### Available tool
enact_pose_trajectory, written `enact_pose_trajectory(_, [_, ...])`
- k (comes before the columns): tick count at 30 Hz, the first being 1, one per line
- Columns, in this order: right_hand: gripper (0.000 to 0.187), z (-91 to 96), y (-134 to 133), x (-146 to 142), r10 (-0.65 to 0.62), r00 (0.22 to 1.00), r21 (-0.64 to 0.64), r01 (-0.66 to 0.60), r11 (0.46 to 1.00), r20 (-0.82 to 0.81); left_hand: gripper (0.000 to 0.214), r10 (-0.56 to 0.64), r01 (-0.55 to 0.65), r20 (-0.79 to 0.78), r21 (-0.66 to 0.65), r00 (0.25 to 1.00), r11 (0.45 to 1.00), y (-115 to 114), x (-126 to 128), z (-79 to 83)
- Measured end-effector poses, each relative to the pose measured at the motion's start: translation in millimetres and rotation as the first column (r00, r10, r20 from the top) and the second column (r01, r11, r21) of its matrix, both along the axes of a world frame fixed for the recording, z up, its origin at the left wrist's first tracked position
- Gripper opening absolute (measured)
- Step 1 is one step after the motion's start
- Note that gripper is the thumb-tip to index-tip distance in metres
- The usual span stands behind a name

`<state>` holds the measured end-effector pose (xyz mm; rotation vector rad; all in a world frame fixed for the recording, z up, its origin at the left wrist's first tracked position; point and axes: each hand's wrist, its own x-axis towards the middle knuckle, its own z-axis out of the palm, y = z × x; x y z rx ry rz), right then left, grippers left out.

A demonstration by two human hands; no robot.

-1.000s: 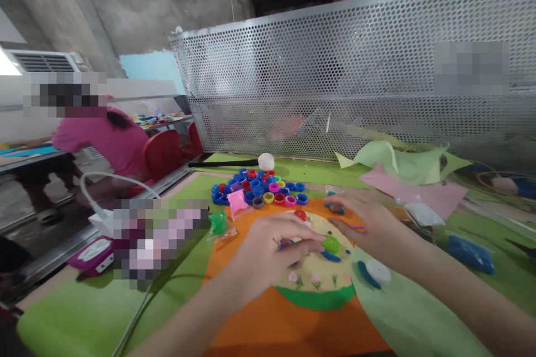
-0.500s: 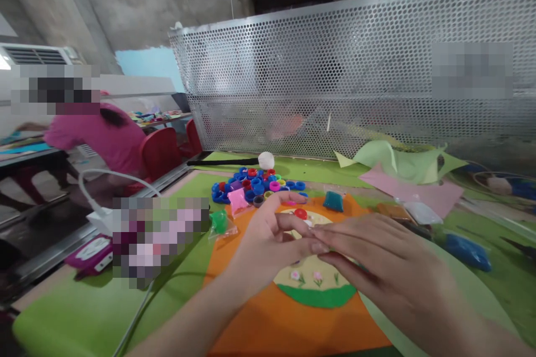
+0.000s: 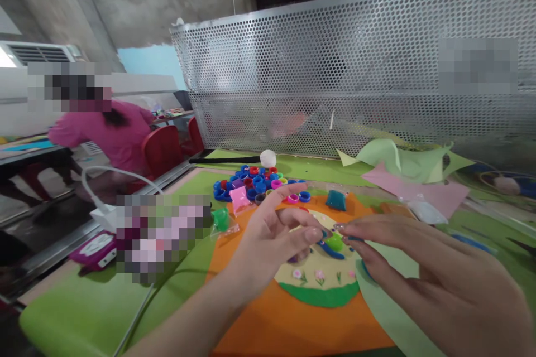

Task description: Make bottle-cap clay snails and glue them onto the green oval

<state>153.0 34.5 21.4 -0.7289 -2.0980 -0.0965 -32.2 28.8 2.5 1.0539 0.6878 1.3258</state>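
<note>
My left hand (image 3: 278,234) hovers over the round cream picture (image 3: 305,268), thumb and a finger pinched on what looks like a small bit of blue clay (image 3: 324,232). To its right, my right hand (image 3: 422,268) pinches another blue bit (image 3: 355,239), mostly covered by the fingers. Below the fingertips a dark blue clay strip (image 3: 333,251) and a lime-green lump (image 3: 335,241) show against the picture. Small pink flowers (image 3: 320,275) and a green base strip (image 3: 322,295) decorate its lower part. Under the picture lies an orange sheet (image 3: 251,318).
Behind my hands are a pile of coloured rings (image 3: 259,184) and bags of pink (image 3: 239,199), green (image 3: 220,219) and teal clay (image 3: 336,199). At left lies a purple power strip (image 3: 94,251) with a cable. A perforated metal panel (image 3: 355,67) closes the back; a person in pink (image 3: 100,128) sits left.
My hands have moved apart from being together at the fingertips, the right one going right and down. The blue strip and green lump between them now show.
</note>
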Motion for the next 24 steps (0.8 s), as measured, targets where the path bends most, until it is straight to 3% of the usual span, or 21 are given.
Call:
enact_pose_trajectory(6, [0.015, 1.8, -1.2, 4.0, 0.007, 0.999, 0.025, -0.008, 1.0, 0.042, 0.052, -0.007, 0.007, -0.088, 0.006, 0.996, 1.0, 0.1, -3.7, 0.8])
enact_pose_trajectory(14, [0.009, 1.4, 3.9, 2.9, -0.025, 0.999, 0.129, 0.022, 0.991, 0.023, 0.057, 0.054, -0.055, -0.115, -0.008, 0.992, 0.998, 0.7, -2.9, 1.2])
enact_pose_trajectory(19, [0.023, 2.5, 4.6, -1.2, -0.025, 1.0, 0.073, 0.026, 0.997, -0.015, 0.047, 0.012, -0.011, -0.06, 0.026, 0.998, 1.0, 0.9, -2.7, 0.7])
enact_pose_trajectory(24, [0.027, -2.5, 7.4, -2.0, -0.077, 0.995, -0.022, 0.079, 0.997, 0.065, 0.039, 0.0, 0.004, -0.093, 0.04, 0.996, 0.999, 1.9, -3.2, -0.2])
